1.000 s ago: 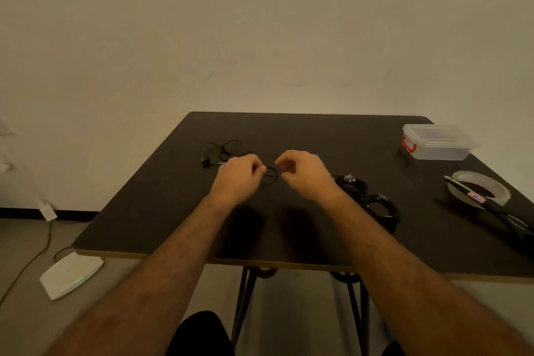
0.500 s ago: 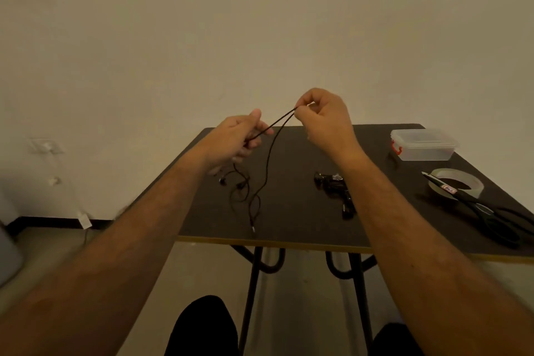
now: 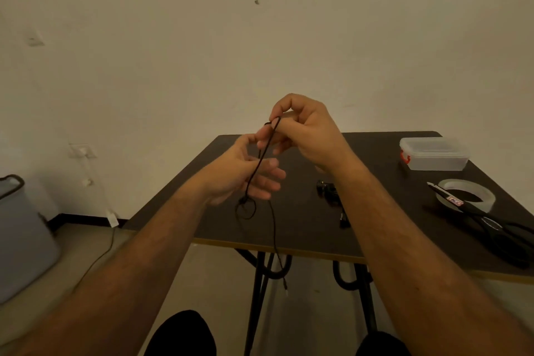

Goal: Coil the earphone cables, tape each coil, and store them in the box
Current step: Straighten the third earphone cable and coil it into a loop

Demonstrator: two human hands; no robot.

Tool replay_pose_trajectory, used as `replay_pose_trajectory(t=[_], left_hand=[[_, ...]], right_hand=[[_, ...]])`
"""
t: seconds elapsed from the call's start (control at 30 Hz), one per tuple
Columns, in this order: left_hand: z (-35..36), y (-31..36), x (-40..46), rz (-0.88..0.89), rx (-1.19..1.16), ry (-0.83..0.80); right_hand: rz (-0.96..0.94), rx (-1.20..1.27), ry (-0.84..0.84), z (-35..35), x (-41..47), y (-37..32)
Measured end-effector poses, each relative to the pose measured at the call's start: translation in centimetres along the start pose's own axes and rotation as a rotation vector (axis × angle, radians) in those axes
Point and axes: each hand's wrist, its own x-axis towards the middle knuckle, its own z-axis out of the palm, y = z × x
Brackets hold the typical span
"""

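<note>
A thin black earphone cable hangs in the air in front of the person, above the near part of the dark table. Its top end is pinched between the thumb and curled forefinger of the right hand, which is raised higher than the left. From that pinch the cable runs down and slightly to the left across the palm side of the left hand. The left hand's fingers are spread and only loosely bent, with the cable lying against them; whether any finger actually grips it cannot be told. Below the left hand the cable forms a small loop, and one long strand drops past the table's front edge, ending in a plug that dangles in front of the table legs.

On the table, just right of the right forearm, lies a dark bundle of other earphones, partly hidden by the arm. At the far right corner sits a clear plastic box with its lid on and a red clasp on its left end. Nearer, a roll of clear tape lies flat, and black-handled scissors rest across it, their blades over the roll and their handles toward the person.
</note>
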Motion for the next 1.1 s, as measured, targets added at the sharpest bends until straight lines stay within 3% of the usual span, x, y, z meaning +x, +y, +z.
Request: replay_pose_trajectory(t=[0.17, 0.23, 0.33, 0.43, 0.53, 0.6, 0.7, 0.77, 0.87, 0.97, 1.1], left_hand=[[-0.8, -1.7, 1.3, 0.19, 0.255, 0.414], [-1.7, -2.3, 1.9, 0.267, 0.383, 0.502], [-2.7, -2.6, 2.0, 0.35, 0.452, 0.448], [-3.7, -1.4, 1.6, 0.409, 0.403, 0.292], [-3.1, 0.6, 1.3, 0.402, 0.378, 0.125], [-1.8, 1.5, 1.3, 0.399, 0.464, 0.114], [0.5, 1.9, 1.6, 0.395, 0.585, 0.124], [1.7, 1.8, 1.8, 0.38, 0.63, 0.128], [3.2, 1.7, 1.9, 0.379, 0.722, 0.119], [2.9, 1.7, 2.1, 0.343, 0.748, 0.048], [1.2, 1.1, 1.5, 0.254, 0.5, -0.107]], right_hand=[[0.007, 0.196, -0.173, 0.6, -1.7, -0.3], [-0.017, 0.253, -0.294, 0.3, -2.8, -1.0], [0.007, 0.31, -0.534, -1.0, -5.2, -1.8], [0.266, 0.155, -0.632, -2.5, -7.5, -2.1], [0.565, -0.132, -0.523, -3.5, -8.4, -1.3], [0.706, -0.385, -0.445, -3.4, -8.1, -0.8], [0.698, -0.72, -0.239, -2.4, -7.6, -1.1], [0.547, -0.658, -0.008, -1.6, -7.1, -1.7], [0.471, -0.245, 0.065, -0.6, -6.2, -1.8], [0.434, -0.341, 0.041, -0.6, -4.9, -1.3], [0.359, -0.39, 0.006, -1.8, -4.4, -1.1]])
